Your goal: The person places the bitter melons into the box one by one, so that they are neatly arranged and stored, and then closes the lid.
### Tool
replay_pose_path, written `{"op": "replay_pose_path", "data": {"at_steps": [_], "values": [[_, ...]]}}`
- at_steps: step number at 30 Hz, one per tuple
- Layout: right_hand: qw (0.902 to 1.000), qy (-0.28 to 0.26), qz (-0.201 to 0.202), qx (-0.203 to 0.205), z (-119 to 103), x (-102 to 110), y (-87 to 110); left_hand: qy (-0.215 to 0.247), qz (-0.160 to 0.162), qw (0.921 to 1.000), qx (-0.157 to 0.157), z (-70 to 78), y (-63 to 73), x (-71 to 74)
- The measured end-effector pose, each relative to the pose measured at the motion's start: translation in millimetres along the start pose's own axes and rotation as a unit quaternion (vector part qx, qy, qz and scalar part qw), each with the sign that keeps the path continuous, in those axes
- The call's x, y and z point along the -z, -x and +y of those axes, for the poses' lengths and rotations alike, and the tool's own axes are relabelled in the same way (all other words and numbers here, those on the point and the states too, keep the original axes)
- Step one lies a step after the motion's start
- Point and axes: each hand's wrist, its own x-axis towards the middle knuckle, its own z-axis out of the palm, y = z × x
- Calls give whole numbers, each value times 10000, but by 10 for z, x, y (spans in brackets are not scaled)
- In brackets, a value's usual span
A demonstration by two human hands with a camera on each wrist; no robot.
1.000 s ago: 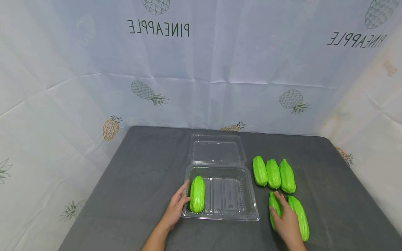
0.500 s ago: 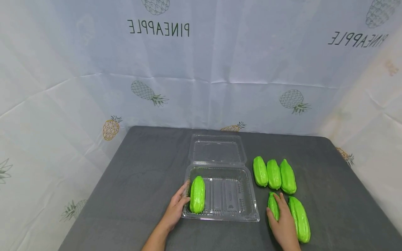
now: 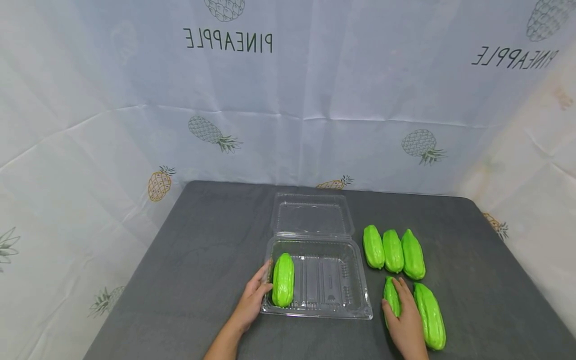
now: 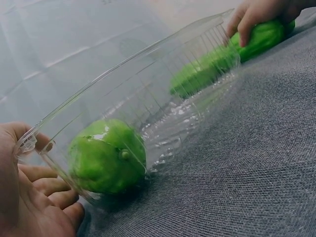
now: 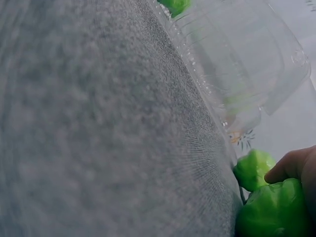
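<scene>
An open clear plastic clamshell box (image 3: 324, 287) stands mid-table, its hinged lid (image 3: 312, 215) laid back. Inside, along the left wall, lies one long green ribbed fruit (image 3: 283, 280). My left hand (image 3: 249, 302) holds the box's left side; the left wrist view has the thumb over the rim and fingers (image 4: 49, 185) against the outer wall. To the right of the box, my right hand (image 3: 407, 320) grips another green ribbed fruit (image 3: 392, 297) on the table, thumb on its left side. The palm hides part of it.
Right beside the held fruit lies another green fruit (image 3: 429, 317). Behind it, several more sit in a row (image 3: 393, 251) near the box's right edge. The dark grey table (image 3: 202, 240) ends at a pineapple-print cloth (image 3: 270, 150) hanging behind.
My right hand has shifted slightly left, settling over the nearer left fruit and uncovering more of the one beside it. My left hand and the box stay put.
</scene>
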Motion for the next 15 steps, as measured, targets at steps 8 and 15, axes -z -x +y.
{"op": "replay_pose_path", "data": {"at_steps": [8,15], "values": [[9997,-102,199,66,2,-22,12,-5,-32,10000,31,14,0,-3],[9988,-8,-357,-350,-17,19,-11,55,-136,9999,-29,-7,4,11]]}}
